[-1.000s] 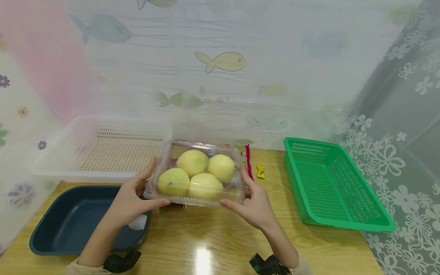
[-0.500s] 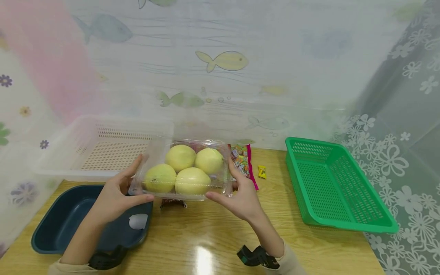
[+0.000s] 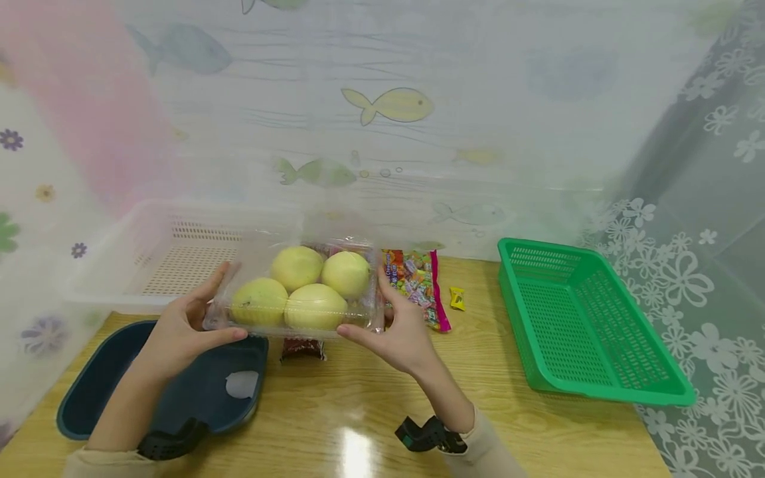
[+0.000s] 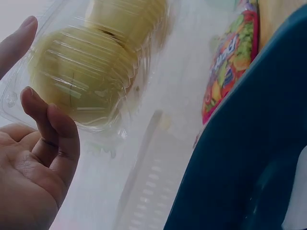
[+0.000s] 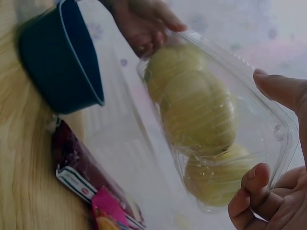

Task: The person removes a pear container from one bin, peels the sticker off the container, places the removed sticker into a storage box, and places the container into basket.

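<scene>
Between my two hands a clear plastic fruit box [image 3: 254, 255] is held up above the table, tilted towards me. Several pale yellow, rounded fruits [image 3: 313, 307] lie inside it. My left hand [image 3: 176, 335] grips the box's left end, thumb along the near edge and fingers at the side and below. At the right end my right hand [image 3: 394, 332] holds it the same way. In the left wrist view, curled fingertips [image 4: 48, 112] touch the box's underside. The right wrist view shows the right thumb [image 5: 278, 88] pressed on one edge, with curled fingers on the other.
A dark blue basin [image 3: 68, 398] with a white piece [image 3: 242, 384] in it stands below my left hand. Behind is a white basket [image 3: 107, 302]; a green basket [image 3: 609, 392] stands right. A candy bag [image 3: 418, 285], small yellow sweet [image 3: 457, 299] and brown packet [image 3: 303, 349] lie mid-table.
Both hands have carried the fruit box to the left and slightly up, towards the white basket. More of the candy bag and the brown packet now shows.
</scene>
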Motion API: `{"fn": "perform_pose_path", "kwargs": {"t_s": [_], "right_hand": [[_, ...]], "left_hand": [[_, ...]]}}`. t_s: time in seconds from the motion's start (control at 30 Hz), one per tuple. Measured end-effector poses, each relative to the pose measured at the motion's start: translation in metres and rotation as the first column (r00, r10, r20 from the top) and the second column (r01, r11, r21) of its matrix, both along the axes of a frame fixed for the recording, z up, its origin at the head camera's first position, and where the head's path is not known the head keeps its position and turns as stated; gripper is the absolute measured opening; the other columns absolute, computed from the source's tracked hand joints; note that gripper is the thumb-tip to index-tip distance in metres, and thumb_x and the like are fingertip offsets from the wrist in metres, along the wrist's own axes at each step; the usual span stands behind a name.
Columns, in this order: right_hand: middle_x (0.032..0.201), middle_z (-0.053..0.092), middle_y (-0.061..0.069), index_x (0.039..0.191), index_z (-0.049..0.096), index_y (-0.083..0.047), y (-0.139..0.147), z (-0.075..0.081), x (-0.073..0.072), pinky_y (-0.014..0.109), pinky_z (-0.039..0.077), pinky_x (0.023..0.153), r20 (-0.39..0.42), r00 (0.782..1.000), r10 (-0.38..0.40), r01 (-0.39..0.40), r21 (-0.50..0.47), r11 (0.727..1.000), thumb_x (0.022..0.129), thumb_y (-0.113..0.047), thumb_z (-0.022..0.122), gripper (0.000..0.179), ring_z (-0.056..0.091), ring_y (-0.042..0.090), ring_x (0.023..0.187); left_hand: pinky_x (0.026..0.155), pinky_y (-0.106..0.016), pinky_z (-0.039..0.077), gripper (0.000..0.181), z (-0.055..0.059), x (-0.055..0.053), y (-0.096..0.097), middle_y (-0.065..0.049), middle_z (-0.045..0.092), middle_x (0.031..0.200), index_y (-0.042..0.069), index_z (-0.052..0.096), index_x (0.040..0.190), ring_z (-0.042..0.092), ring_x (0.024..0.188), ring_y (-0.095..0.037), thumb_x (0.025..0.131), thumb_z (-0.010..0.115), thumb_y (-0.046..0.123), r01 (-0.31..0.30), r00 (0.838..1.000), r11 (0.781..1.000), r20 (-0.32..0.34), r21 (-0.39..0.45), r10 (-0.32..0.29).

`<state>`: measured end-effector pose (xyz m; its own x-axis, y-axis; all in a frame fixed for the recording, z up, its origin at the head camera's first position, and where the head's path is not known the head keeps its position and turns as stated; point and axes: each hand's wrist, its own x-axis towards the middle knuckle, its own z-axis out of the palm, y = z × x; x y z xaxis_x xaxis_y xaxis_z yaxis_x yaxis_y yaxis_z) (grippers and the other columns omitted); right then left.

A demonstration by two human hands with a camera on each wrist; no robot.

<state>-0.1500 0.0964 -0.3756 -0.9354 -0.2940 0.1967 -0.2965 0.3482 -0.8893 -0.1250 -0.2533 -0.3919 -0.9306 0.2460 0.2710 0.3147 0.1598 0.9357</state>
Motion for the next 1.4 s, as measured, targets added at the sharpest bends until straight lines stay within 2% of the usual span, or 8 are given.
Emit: {"fn": "perform_pose_path", "kwargs": {"t_s": [0.13, 0.4, 0.57, 0.63, 0.9, 1.1, 1.23, 1.4], "right_hand": [[0.051, 0.035, -0.007, 0.170, 0.022, -0.022, -0.010, 0.001, -0.006, 0.022, 0.033, 0.046, 0.013, 1.000, 0.018, -0.018, 0.012, 1.000, 0.083, -0.047, 0.091, 0.114, 0.032, 0.008, 0.046], [0.069, 0.061, -0.005, 0.170, 0.018, -0.025, -0.028, 0.004, -0.020, 0.025, 0.043, 0.047, 0.017, 0.997, 0.070, -0.070, -0.016, 0.997, 0.083, -0.054, 0.089, 0.116, 0.049, 0.007, 0.048], [0.051, 0.042, -0.004, 0.170, 0.015, -0.024, -0.042, 0.008, -0.028, 0.026, 0.039, 0.046, -0.024, 0.997, 0.073, -0.071, 0.050, 0.996, 0.082, -0.062, 0.086, 0.119, 0.038, 0.010, 0.045], [0.050, 0.045, -0.004, 0.171, 0.015, -0.023, -0.049, 0.009, -0.031, 0.026, 0.038, 0.045, -0.020, 0.997, 0.078, -0.077, 0.058, 0.995, 0.083, -0.058, 0.087, 0.118, 0.040, 0.010, 0.044], [0.080, 0.068, 0.008, 0.171, 0.017, -0.019, -0.072, 0.013, -0.040, 0.025, 0.041, 0.046, -0.018, 0.995, 0.101, -0.100, 0.052, 0.994, 0.086, -0.045, 0.088, 0.113, 0.058, 0.012, 0.057], [0.160, 0.052, 0.009, 0.170, 0.023, -0.016, -0.086, 0.016, -0.045, 0.029, 0.057, 0.081, -0.040, 0.997, 0.068, -0.064, 0.100, 0.993, 0.085, -0.046, 0.089, 0.111, 0.061, 0.020, 0.132], [0.168, 0.041, 0.005, 0.170, 0.021, -0.017, -0.096, 0.019, -0.047, 0.040, 0.054, 0.105, -0.029, 0.997, 0.073, -0.070, 0.098, 0.993, 0.085, -0.047, 0.088, 0.113, 0.046, 0.021, 0.150], [0.170, 0.036, -0.003, 0.171, 0.020, -0.020, -0.109, 0.020, -0.049, 0.044, 0.052, 0.110, 0.019, 0.997, 0.075, -0.076, 0.083, 0.994, 0.085, -0.051, 0.087, 0.113, 0.037, 0.019, 0.156]], "left_hand": [[0.103, -0.004, 0.040, 0.103, 0.001, -0.004, -0.010, 0.001, 0.010, 0.179, 0.018, 0.017, 0.171, 0.001, 0.163, -0.004, 0.092, 0.072, -0.016, -0.003, 1.000, 1.000, 0.004, 0.023, 0.003], [0.098, -0.006, 0.047, 0.100, 0.005, -0.009, -0.031, 0.006, 0.020, 0.177, 0.018, 0.020, 0.171, 0.013, 0.158, 0.007, 0.092, 0.067, -0.021, 0.009, 1.000, 0.997, -0.014, 0.081, -0.008], [0.079, -0.013, 0.056, 0.099, 0.008, -0.010, -0.043, 0.011, 0.037, 0.171, 0.020, 0.026, 0.170, 0.064, 0.105, -0.003, 0.091, 0.065, -0.026, -0.007, 1.000, 0.987, -0.001, 0.159, 0.007], [0.075, -0.016, 0.057, 0.099, 0.008, -0.010, -0.048, 0.011, 0.041, 0.169, 0.018, 0.028, 0.170, 0.063, 0.080, -0.009, 0.090, 0.064, -0.027, -0.015, 1.000, 0.982, -0.004, 0.190, 0.016], [0.068, -0.017, 0.057, 0.094, 0.010, -0.014, -0.067, 0.013, 0.050, 0.163, 0.010, 0.030, 0.168, 0.064, 0.074, -0.010, 0.089, 0.067, -0.026, -0.096, 0.995, 0.987, -0.018, 0.131, 0.099], [0.082, -0.011, 0.047, 0.095, 0.013, -0.016, -0.084, 0.021, 0.050, 0.160, 0.021, 0.029, 0.169, 0.057, 0.100, -0.001, 0.093, 0.071, -0.017, -0.188, 0.981, 0.977, -0.056, -0.100, 0.183], [0.098, -0.002, 0.035, 0.095, 0.017, -0.015, -0.095, 0.018, 0.031, 0.171, 0.031, 0.025, 0.169, 0.032, 0.151, 0.003, 0.096, 0.073, -0.007, -0.255, 0.967, 0.935, -0.047, -0.245, 0.251], [0.091, 0.003, 0.038, 0.096, 0.019, -0.014, -0.109, 0.019, 0.012, 0.175, 0.031, 0.020, 0.170, 0.004, 0.162, -0.006, 0.098, 0.074, -0.001, -0.264, 0.963, 0.916, -0.027, -0.303, 0.268]]}}
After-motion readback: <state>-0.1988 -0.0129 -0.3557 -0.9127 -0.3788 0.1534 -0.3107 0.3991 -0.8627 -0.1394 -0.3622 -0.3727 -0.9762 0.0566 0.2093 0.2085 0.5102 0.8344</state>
